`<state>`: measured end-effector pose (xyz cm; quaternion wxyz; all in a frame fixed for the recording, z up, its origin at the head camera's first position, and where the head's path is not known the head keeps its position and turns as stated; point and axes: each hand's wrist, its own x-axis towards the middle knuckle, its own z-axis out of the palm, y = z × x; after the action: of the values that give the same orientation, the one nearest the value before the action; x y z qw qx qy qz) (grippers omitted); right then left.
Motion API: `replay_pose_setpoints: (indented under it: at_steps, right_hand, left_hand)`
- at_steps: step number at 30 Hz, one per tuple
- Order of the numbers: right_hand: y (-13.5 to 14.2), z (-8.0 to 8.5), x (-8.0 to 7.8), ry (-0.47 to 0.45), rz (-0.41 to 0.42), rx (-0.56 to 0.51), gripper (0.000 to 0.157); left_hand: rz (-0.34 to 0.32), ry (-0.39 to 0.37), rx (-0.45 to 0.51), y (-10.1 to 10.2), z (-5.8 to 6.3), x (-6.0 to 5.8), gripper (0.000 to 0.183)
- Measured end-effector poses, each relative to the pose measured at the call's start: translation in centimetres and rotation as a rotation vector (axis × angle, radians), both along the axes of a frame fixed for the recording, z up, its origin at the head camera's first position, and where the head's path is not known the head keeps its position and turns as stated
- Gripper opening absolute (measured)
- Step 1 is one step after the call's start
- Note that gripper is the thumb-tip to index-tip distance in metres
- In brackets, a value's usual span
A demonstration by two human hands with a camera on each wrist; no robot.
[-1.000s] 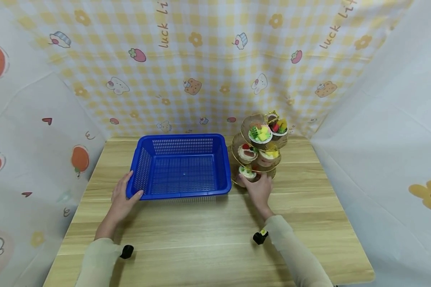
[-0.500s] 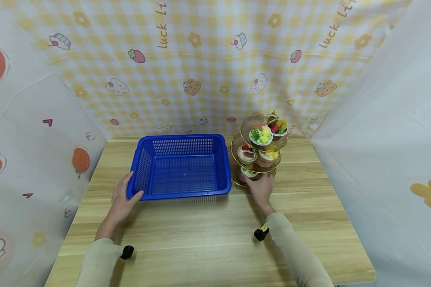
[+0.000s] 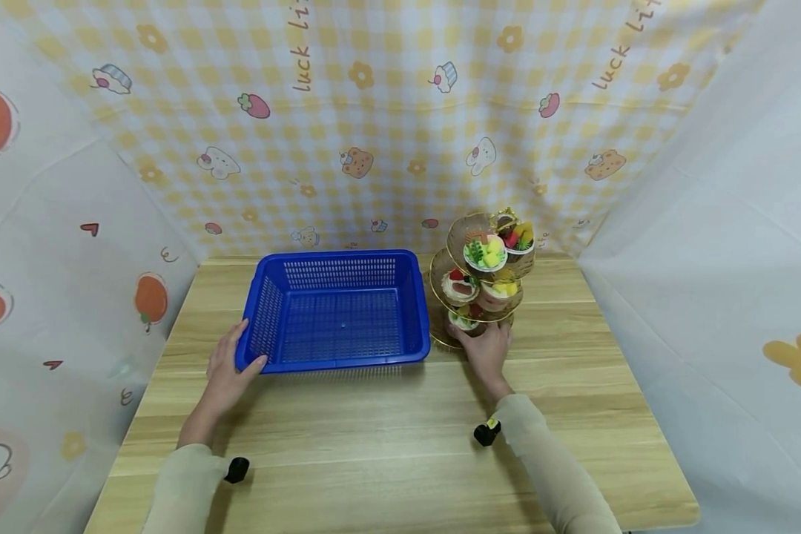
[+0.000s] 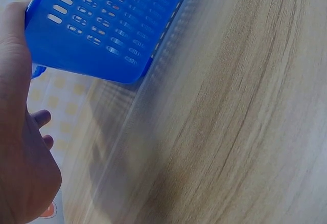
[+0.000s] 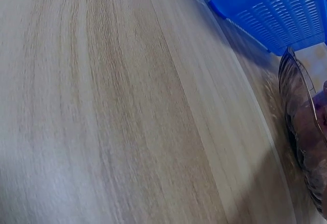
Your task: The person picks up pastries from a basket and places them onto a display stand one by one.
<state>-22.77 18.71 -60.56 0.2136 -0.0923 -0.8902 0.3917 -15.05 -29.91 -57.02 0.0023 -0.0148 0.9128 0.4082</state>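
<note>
My left hand (image 3: 229, 368) holds the front left corner of a blue plastic basket (image 3: 347, 365), thumb over its front rim and fingers along its left side. The left wrist view shows the slotted basket wall (image 4: 102, 40) close up. On the lowest tier of a gold-rimmed three-tier stand (image 3: 440, 334), my right hand (image 3: 487, 352) pinches a cupcake (image 3: 463, 320) with a white and green top. The thumb lies at its left; the other fingers are partly hidden. In the right wrist view the lowest clear plate (image 5: 294, 101) shows at the edge.
The stand's top tier carries fruit-topped cupcakes (image 3: 486, 254) and a dark-cupped one (image 3: 519, 239). Two more, a cream cupcake (image 3: 459, 288) and a yellow-topped cupcake (image 3: 498, 293), sit on the middle tier, overhanging the right hand. A checked curtain (image 3: 387, 133) hangs behind the wooden table (image 3: 374, 452).
The right hand has shifted slightly right, and the cupcake on the lowest tier has moved a little right with it. The left hand and basket look unmoved.
</note>
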Motion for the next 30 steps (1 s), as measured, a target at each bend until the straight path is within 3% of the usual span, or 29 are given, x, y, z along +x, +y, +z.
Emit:
replay_pose_setpoints:
  at_steps: [24,30]
  right_hand:
    - [0.5,-0.2,-0.1,-0.015,0.04,0.049,0.084]
    - [1.0,0.1,0.4,-0.005,0.077,0.035,0.076]
  left_hand:
    - [0.006,0.012,-0.018,-0.2,-0.1,-0.3,0.083]
    - [-0.001,0.028,-0.01,-0.4,0.1,-0.2,0.082]
